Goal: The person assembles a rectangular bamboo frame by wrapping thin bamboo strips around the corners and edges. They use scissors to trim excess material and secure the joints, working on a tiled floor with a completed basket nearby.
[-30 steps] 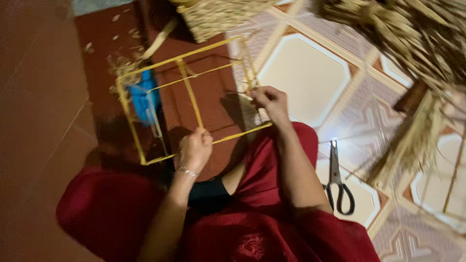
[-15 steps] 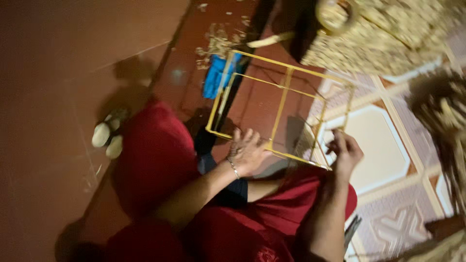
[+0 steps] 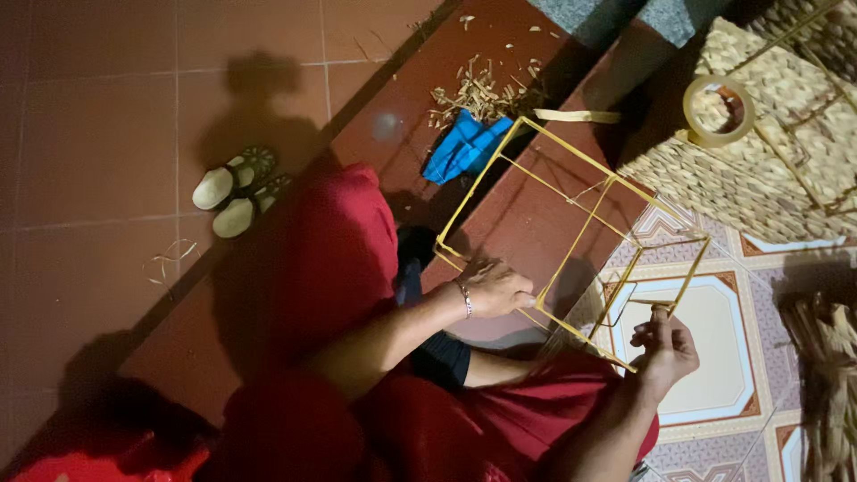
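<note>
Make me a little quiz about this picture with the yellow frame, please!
1. True or false: both hands touch the yellow wire frame.
2. What lies on the floor just past the frame's far corner? A) blue cloth B) green bottle C) white cup
3. What rests on the woven basket?

Key:
1. True: the left hand grips the near bottom bar, the right hand pinches a bar at the near right corner.
2. A, the blue cloth.
3. A roll of tape.
</note>
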